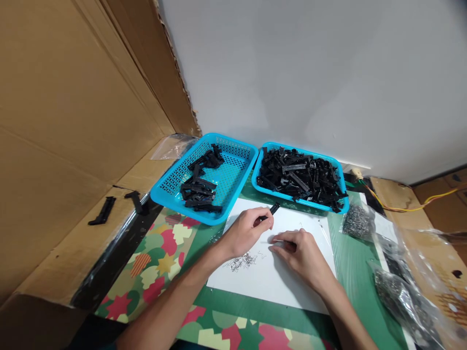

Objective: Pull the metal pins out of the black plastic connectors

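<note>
My left hand (250,228) is closed around a black plastic part (275,208), whose end sticks out past the fingers to the upper right. Just right of it, my right hand (301,250) hovers low over a white sheet (272,289), thumb and fingertips brought close together. Whatever lies between those fingertips is too small to make out. A loose pile of small, thin, bent metal pieces (241,262), wire-like in look, rests on the sheet below my left wrist.
A blue basket (233,214) holding some black parts (199,192) stands back left. Another blue basket (264,188) beside it is heaped with similar parts. Plastic bags of small dark pieces (359,221) lie right. Two black parts (104,210) rest on cardboard at left. A wall (292,73) closes the back.
</note>
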Available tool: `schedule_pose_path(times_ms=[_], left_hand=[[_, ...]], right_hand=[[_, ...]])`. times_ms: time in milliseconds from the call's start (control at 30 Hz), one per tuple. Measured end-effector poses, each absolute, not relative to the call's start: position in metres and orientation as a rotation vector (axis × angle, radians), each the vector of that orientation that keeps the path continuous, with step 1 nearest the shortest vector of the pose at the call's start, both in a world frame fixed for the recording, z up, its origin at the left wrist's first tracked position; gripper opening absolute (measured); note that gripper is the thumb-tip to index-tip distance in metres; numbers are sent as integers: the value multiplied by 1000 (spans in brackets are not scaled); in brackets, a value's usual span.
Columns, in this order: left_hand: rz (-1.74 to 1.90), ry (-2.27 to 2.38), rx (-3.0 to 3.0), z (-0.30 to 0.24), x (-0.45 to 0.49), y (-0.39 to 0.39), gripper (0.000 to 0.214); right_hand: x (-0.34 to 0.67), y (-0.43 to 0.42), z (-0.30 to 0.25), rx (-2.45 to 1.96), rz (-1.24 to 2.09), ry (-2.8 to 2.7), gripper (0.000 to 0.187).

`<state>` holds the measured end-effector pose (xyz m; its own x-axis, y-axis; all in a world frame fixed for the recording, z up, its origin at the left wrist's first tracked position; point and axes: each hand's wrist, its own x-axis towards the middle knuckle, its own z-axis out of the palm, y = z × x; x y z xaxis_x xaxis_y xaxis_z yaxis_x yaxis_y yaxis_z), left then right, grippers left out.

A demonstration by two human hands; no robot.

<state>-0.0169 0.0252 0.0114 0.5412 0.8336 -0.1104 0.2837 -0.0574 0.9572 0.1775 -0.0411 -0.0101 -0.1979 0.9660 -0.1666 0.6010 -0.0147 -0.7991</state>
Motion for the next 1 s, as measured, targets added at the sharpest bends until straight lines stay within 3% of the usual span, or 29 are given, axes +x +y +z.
schedule_pose_path(times_ms=[533,733,1000], left_hand=[[557,974,1656,12,-17,25,24],[564,962,1657,13,-17,25,23],[558,954,1664,13,-17,24,22]], right_hand=[[180,-41,-9,-1612,1133,-1763,15],[178,-39,-5,-1741,953,-1771,18],[172,-38,-8,-1594,1011,-1916,17]])
